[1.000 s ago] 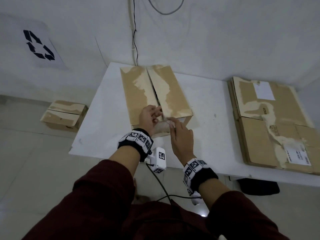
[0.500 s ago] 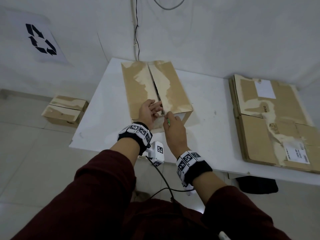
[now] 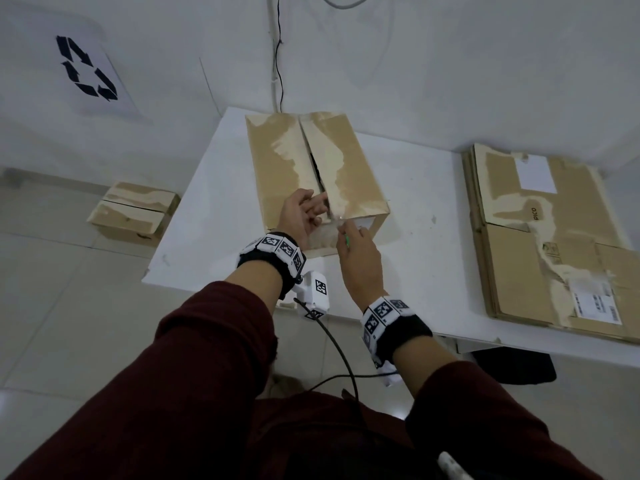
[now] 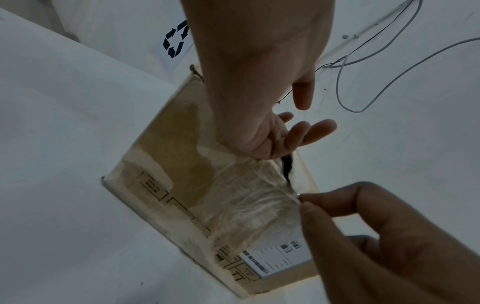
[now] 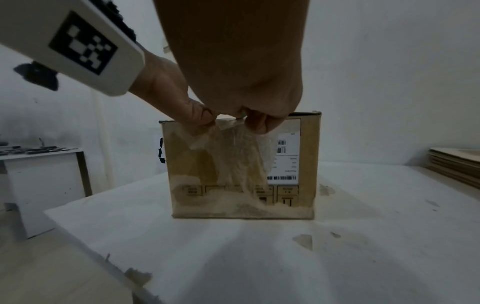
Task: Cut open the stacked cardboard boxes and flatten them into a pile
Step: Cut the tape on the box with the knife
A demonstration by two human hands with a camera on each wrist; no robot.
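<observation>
A tall cardboard box (image 3: 294, 161) stands on the white table (image 3: 426, 271), its top flaps split along a middle seam. Wrinkled clear tape (image 5: 233, 154) covers its near face beside a white label (image 5: 288, 156). My left hand (image 3: 301, 216) rests on the near top edge, fingers straight, thumb pressing at the tape. My right hand (image 3: 356, 261) pinches a small green cutter (image 3: 347, 240). The cutter's tip (image 4: 298, 194) sits at the near end of the seam, right beside the left hand.
A pile of flattened cardboard (image 3: 554, 237) lies on the table's right side. A smaller closed box (image 3: 135, 213) sits on the floor to the left. Cables hang on the wall behind. A wrist-camera cable dangles below the table's front edge.
My right hand has moved a little forward and left to the box's near top edge, with the green cutter now showing in it. The left hand has stayed on the box.
</observation>
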